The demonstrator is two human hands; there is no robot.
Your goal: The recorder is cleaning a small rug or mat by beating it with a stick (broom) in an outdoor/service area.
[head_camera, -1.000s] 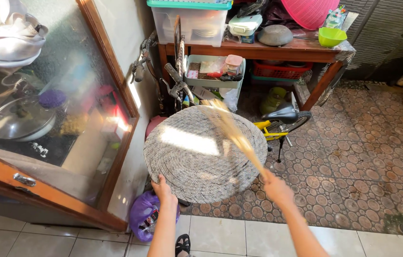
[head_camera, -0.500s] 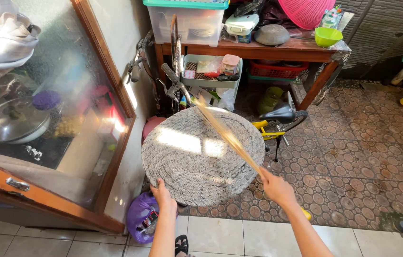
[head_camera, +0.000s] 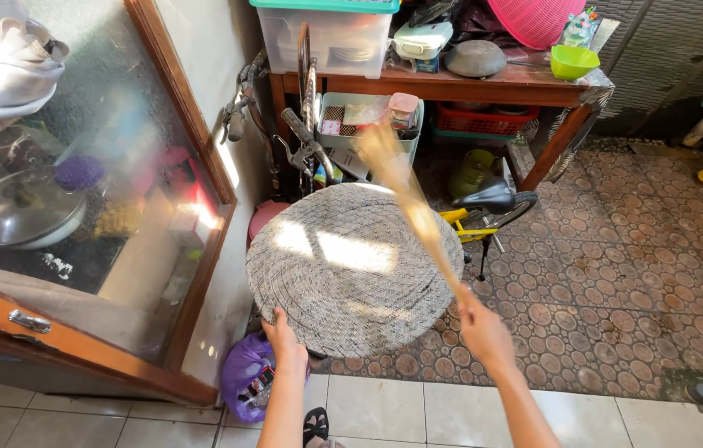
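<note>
Glass-fronted cabinet (head_camera: 78, 207) fills the left; a wooden bench (head_camera: 484, 83) stands far, carrying a lidded bin (head_camera: 327, 37) and green bowl (head_camera: 574, 61). Centre stage, the round woven mat (head_camera: 356, 265) is held up over the patterned floor (head_camera: 617, 274), tilted toward the camera. Left hand (head_camera: 285, 344), arm reaching up from below, grip pinched on the mat's near rim. Right hand (head_camera: 483, 330), arm stretched out, fist wrapped around a blurred stick (head_camera: 410, 207) slanting up-left across the mat.
</note>
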